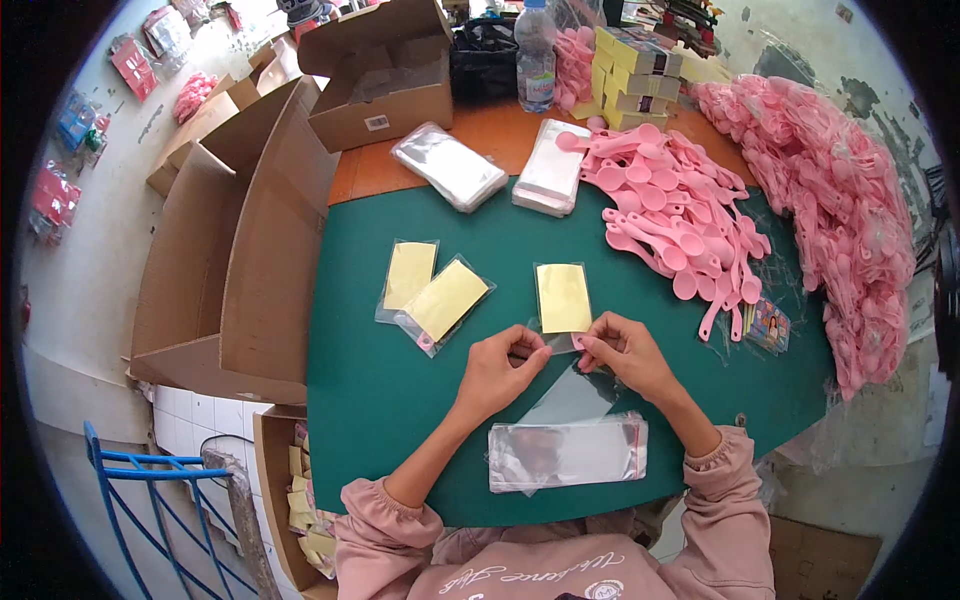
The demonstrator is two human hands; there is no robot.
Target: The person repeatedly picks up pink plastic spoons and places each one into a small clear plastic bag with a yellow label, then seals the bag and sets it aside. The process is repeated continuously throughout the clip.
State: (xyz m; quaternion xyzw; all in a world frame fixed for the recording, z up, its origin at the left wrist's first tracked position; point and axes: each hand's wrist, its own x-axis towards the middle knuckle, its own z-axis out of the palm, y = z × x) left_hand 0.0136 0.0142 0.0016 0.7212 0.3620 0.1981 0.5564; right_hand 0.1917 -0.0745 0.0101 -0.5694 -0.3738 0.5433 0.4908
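Observation:
A clear plastic bag holding a pale yellow card (564, 298) lies at the middle of the green mat. My left hand (503, 368) pinches the left of the bag's lower end between thumb and fingers. My right hand (632, 357) is closed on the right of that end, where a bit of pink shows at the fingertips. Just below my hands, a loose clear sleeve slants over a stack of clear plastic bags (566, 456). Two bagged yellow cards (446, 301) overlap to the left, the nearer with a pink end showing in its corner.
A heap of pink plastic spoons (670, 205) spreads at the right, before a large pile of bagged pink spoons (830, 200). Two stacks of clear bags (450, 168) lie at the back, near a water bottle (535, 60). Cardboard boxes (270, 240) flank the left; small cards (770, 326) lie right.

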